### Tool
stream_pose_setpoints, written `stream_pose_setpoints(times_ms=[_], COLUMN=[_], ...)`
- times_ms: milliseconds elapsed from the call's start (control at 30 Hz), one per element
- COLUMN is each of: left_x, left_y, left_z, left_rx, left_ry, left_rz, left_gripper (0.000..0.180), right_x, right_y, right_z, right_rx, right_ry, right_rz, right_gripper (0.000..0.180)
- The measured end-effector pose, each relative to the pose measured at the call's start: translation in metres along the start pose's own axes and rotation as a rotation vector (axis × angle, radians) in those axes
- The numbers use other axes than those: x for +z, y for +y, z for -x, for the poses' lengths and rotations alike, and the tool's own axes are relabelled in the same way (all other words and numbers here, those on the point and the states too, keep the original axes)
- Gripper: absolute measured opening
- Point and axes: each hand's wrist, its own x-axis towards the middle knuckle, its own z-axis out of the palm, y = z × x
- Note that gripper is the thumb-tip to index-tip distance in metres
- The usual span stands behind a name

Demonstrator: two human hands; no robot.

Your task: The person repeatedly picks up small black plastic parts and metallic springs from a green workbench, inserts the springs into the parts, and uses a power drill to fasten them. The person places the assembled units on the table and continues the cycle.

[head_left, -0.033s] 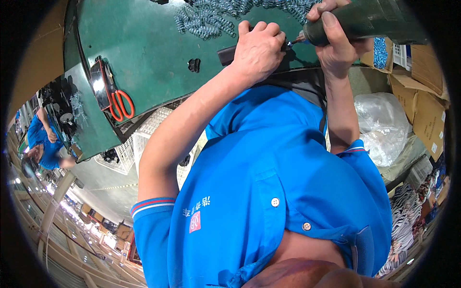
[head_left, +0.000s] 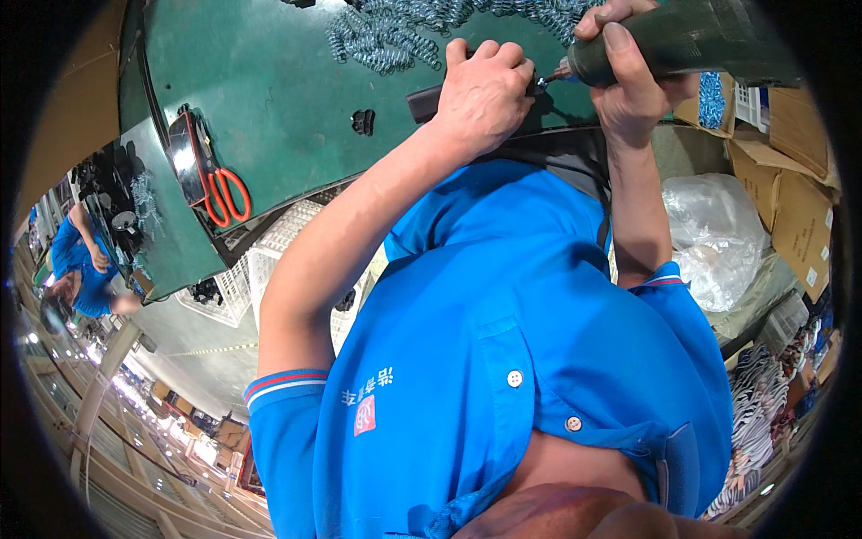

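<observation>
My left hand (head_left: 485, 94) is closed around a black plastic part (head_left: 422, 105) at the front edge of the green table. One end of the part sticks out to the left of the fist; the rest is mostly covered. My right hand (head_left: 633, 99) grips a dark green power screwdriver (head_left: 709, 40) held sideways. Its bit points left and meets the part beside my left fingers, where a small bluish metal piece, apparently a screw, shows. A small black clip (head_left: 363, 122) lies on the table to the left. Behind my hands is a heap of bluish metal springs (head_left: 386, 40).
Red-handled scissors (head_left: 224, 198) and a dark, shiny phone-like slab (head_left: 186, 162) lie at the table's left edge. White plastic baskets (head_left: 235, 289) stand below it. Cardboard boxes (head_left: 802, 238) and a clear plastic bag (head_left: 714, 234) are at right. Far left, a co-worker (head_left: 81, 269) in blue.
</observation>
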Motion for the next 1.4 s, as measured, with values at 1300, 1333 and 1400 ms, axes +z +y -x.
stream_pose_setpoints(times_ms=[1300,1333,1400], left_x=[-0.018,-0.030,-0.064], left_y=[0.005,0.009,0.012], left_z=[0.009,0.015,0.036], left_rx=[-0.038,-0.023,-0.072], left_ry=[0.052,0.115,0.199], left_rz=[0.089,0.091,0.059], left_gripper=[0.045,0.047,0.049], right_x=[-0.124,-0.125,-0.125], right_y=[0.031,0.027,0.023], right_z=[-0.022,-0.015,-0.002], right_rx=[0.221,0.322,0.295], right_ry=[0.053,0.034,0.042], right_rz=[1.024,1.048,1.329], right_gripper=[0.064,0.070,0.076])
